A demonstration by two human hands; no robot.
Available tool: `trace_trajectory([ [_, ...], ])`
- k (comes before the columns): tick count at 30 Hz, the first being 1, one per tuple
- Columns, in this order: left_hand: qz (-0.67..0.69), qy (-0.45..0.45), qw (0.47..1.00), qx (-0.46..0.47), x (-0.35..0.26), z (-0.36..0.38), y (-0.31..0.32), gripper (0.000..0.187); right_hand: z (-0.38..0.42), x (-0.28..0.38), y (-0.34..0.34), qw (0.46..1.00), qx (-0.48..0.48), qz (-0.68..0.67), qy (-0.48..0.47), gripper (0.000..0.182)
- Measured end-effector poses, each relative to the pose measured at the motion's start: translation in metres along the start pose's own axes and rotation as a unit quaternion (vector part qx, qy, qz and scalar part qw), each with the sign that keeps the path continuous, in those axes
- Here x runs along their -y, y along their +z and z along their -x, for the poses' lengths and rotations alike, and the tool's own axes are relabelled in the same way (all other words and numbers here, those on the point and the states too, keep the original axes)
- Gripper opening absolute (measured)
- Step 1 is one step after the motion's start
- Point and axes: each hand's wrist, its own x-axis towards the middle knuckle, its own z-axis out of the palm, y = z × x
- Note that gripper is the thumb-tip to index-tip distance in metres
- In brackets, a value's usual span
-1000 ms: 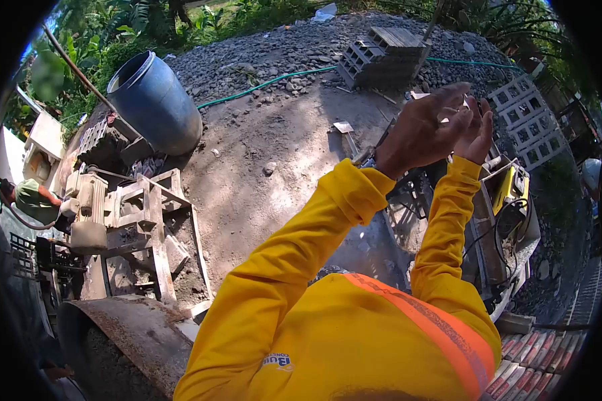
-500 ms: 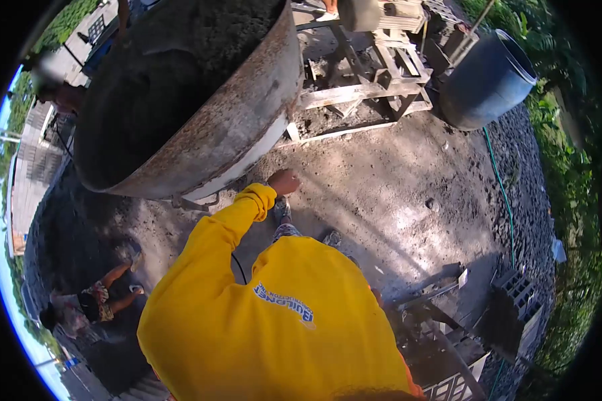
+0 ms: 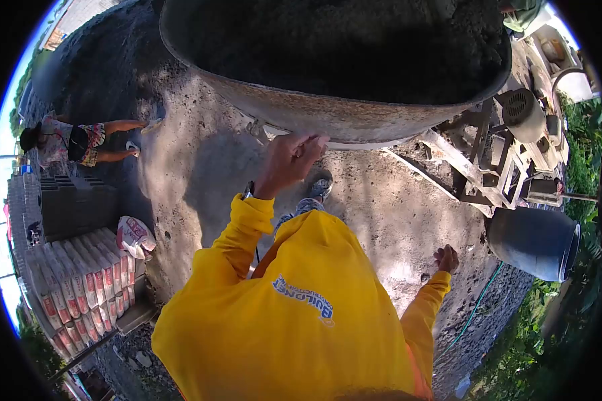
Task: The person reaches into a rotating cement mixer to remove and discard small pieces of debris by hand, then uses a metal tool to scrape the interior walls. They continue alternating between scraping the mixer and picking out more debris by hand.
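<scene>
My left hand (image 3: 291, 162) is raised in front of my body with its fingers loosely curled, and no object shows in it. Overlapping it in this view is the lower outer wall of a large rusty metal mixing pan (image 3: 341, 119). Dark grey wet-looking mix (image 3: 354, 50) lies inside the pan, partly in shadow. Away from my body on the right hangs my right hand (image 3: 446, 259), its fingers curled in and nothing visible in them. Below it is the bare ground (image 3: 381, 200).
Right of the pan, a motor (image 3: 523, 115) sits by a wooden frame (image 3: 468, 164). A blue drum (image 3: 535, 242) stands near a green hose (image 3: 476, 311). On the left are stacked cement bags (image 3: 90, 281), grey blocks (image 3: 77, 207) and another person (image 3: 80, 142).
My view has turned left, so the pan appears farther right and the cement bags have come into sight. My left hand has lifted, and my right hand now shows.
</scene>
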Motion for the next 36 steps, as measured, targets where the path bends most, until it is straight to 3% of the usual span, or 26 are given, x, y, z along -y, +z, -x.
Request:
trace_trajectory([
  [5,-0.038,0.093,0.975,-0.198,-0.022,-0.07,-0.105,0.024,0.039,0.209,0.125,0.953,0.027,0.033,-0.301,0.033],
  [8,-0.17,0.124,0.96,-0.187,-0.009,-0.12,-0.161,0.024,0.101,0.3,0.201,0.887,0.017,0.007,-0.462,0.029],
  [11,-0.288,0.119,0.939,-0.147,0.013,-0.176,-0.2,0.029,0.133,0.35,0.253,0.801,0.01,0.034,-0.597,0.02],
  [13,-0.358,0.137,0.918,-0.098,0.017,-0.215,-0.211,0.028,0.142,0.372,0.283,0.789,0.021,0.039,-0.613,0.018],
  [16,-0.338,0.12,0.933,-0.017,0.021,-0.266,-0.202,0.019,0.14,0.388,0.315,0.748,0.014,0.055,-0.661,0.015],
  [19,-0.354,-0.093,0.926,0.092,0.026,-0.299,-0.196,0.027,0.14,0.385,0.331,0.769,0.006,0.131,-0.626,0.018],
  [22,-0.456,-0.026,0.872,0.174,0.163,-0.353,-0.224,0.03,0.135,0.387,0.333,0.758,-0.014,0.135,-0.638,0.017],
  [24,-0.559,-0.063,0.783,0.265,0.178,-0.365,-0.219,0.033,0.136,0.389,0.331,0.768,-0.027,0.146,-0.624,0.016],
  [26,-0.592,-0.119,0.745,0.283,0.206,-0.371,-0.212,0.039,0.134,0.389,0.332,0.772,-0.022,0.126,-0.623,0.016],
  [28,-0.565,-0.202,0.765,0.234,0.244,-0.373,-0.207,0.051,0.134,0.388,0.332,0.776,-0.019,0.112,-0.62,0.015],
  [32,-0.574,-0.193,0.765,0.218,0.286,-0.366,-0.196,0.061,0.128,0.389,0.331,0.767,-0.016,0.111,-0.632,0.011],
  [36,-0.549,-0.202,0.785,0.205,0.279,-0.365,-0.188,0.049,0.125,0.391,0.33,0.76,-0.019,0.11,-0.64,0.01],
])
